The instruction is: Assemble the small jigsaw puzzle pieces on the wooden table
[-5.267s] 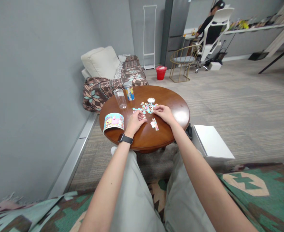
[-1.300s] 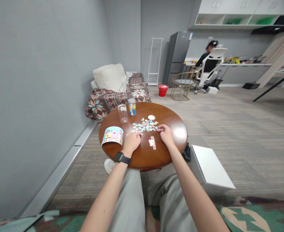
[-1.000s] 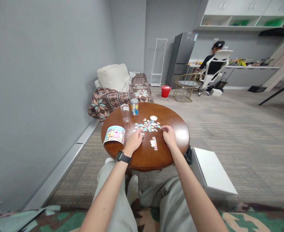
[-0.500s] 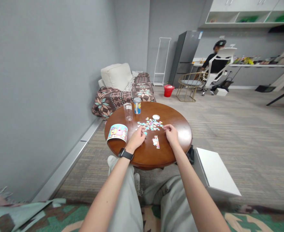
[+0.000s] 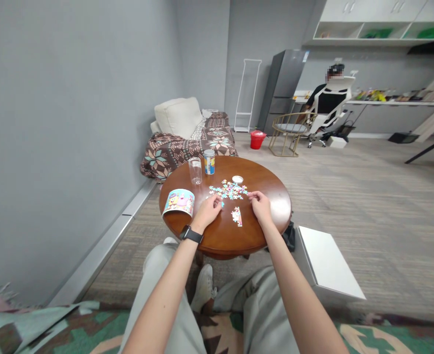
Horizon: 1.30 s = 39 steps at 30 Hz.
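Both my hands rest on a round brown wooden table. My left hand, a black watch on its wrist, is curled with its fingertips pinching at a puzzle piece at the near edge of a pile of loose puzzle pieces. My right hand is curled too, its fingertips at the pile's right edge; what they hold is too small to make out. Between the hands lies a small joined strip of pieces.
On the table stand a clear glass, a printed can, a small white lid and a curled cartoon picture sheet. A white box sits right of the table. Behind are a patterned sofa and a person in an office chair.
The view has lifted and shifted since the oldest frame. My hands have stayed at the pile, with small finger movements. My left leg has shifted, and a shoe now shows under the table.
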{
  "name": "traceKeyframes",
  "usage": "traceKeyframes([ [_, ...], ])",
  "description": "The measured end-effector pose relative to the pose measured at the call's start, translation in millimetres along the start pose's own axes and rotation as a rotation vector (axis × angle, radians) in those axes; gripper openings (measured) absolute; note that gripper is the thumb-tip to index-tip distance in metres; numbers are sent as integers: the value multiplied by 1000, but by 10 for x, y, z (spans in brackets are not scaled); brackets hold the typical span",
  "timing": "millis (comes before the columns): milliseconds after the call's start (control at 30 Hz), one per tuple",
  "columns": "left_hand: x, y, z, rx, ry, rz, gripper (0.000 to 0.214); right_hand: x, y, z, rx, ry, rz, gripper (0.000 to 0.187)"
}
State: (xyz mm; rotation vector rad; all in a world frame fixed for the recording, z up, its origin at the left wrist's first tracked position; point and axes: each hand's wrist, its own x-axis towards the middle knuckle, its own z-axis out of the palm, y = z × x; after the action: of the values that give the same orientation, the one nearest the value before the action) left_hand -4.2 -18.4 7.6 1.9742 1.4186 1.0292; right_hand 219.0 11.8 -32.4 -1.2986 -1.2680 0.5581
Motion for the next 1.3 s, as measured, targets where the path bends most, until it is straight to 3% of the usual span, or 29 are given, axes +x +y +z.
traceKeyframes([
  [200, 41, -67, -36, 4, 237, -80, 11, 1, -22, -12, -3, -16, 39, 21],
  [300, 57, -127, -60, -10, 284, -109, 4, -5, -28, -18, -5, -13, 46, 21],
  [500, 45, -162, -63, 85, 338, -152, 14, -11, 0, -9, 12, -37, 36, 20],
  [633, 39, -112, -55, 44, 283, -175, 5, -5, 16, -10, 20, -32, 45, 20],
  [800, 40, -30, -59, 98, 197, -88, 17, -11, -3, -20, 10, -38, 53, 20],
  [867, 27, 12, -56, 89, 100, 2, 22, -11, -7, -22, 18, -39, 60, 20],
  [967, 1, 68, -50, 31, -149, 130, 29, -3, -1, -24, 34, -35, 69, 20],
  [1067, -15, 83, -39, 9, -293, 151, 34, 7, 13, -27, 25, -31, 78, 21],
  [1300, -10, 14, 18, 53, -176, 132, 23, 8, 15, -38, 19, -30, 75, 20],
])
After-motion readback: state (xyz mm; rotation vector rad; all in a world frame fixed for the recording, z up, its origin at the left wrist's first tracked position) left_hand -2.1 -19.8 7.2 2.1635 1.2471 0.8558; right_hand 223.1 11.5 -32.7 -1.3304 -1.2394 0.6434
